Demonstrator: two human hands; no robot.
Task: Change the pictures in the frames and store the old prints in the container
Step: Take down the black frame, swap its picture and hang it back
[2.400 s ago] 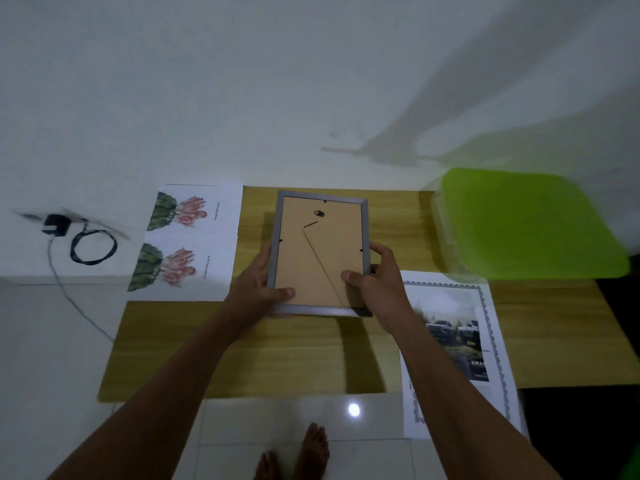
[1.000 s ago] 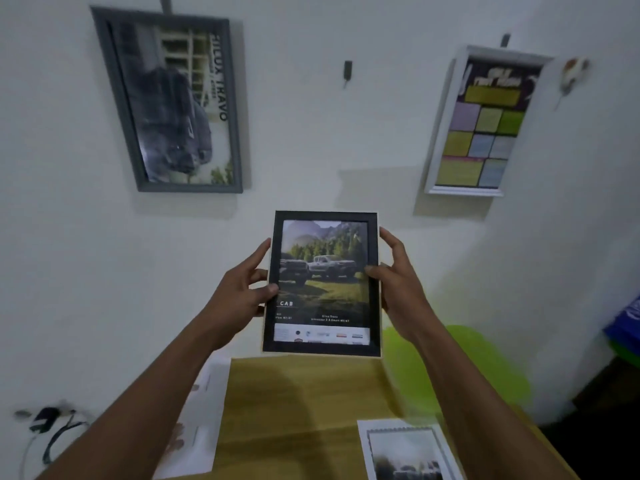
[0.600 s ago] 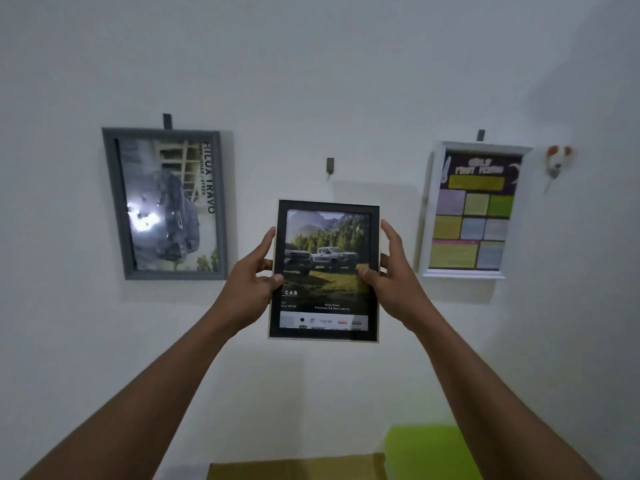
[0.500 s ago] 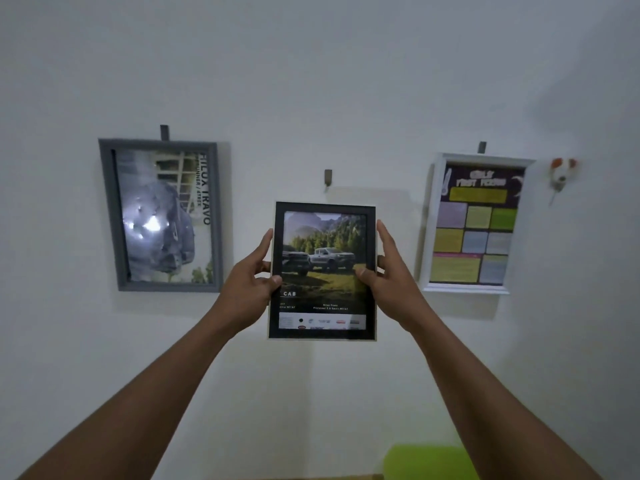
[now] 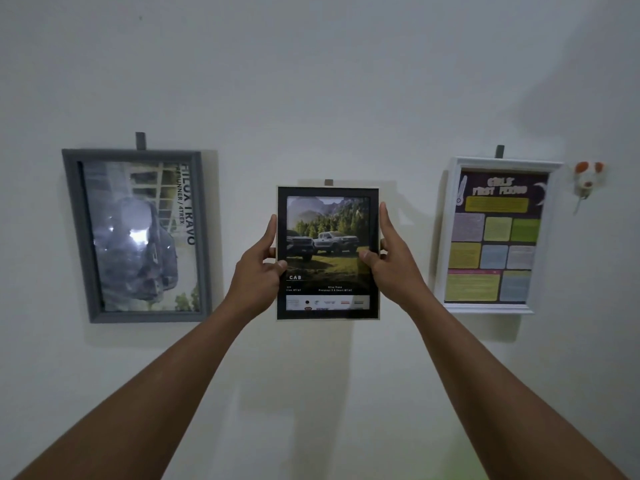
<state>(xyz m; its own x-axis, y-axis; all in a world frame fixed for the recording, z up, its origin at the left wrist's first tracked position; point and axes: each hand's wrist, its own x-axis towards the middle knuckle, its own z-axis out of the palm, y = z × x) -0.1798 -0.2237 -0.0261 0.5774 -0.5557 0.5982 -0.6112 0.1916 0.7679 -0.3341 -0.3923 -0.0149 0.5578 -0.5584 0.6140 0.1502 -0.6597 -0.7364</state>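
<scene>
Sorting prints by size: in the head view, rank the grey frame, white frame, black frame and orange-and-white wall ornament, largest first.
1. grey frame
2. white frame
3. black frame, though held out, perhaps nearer the camera
4. orange-and-white wall ornament

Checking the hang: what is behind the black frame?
White wall, and the tip of a grey hook showing above the black frame. The rest of the hook and the frame's hanger are covered.

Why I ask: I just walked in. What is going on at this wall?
A person holds a black frame against the wall, left hand gripping its left edge, right hand its right. Its top sits at a small hook, between a hanging grey frame and a white frame. Whether it has caught is unclear.
</scene>
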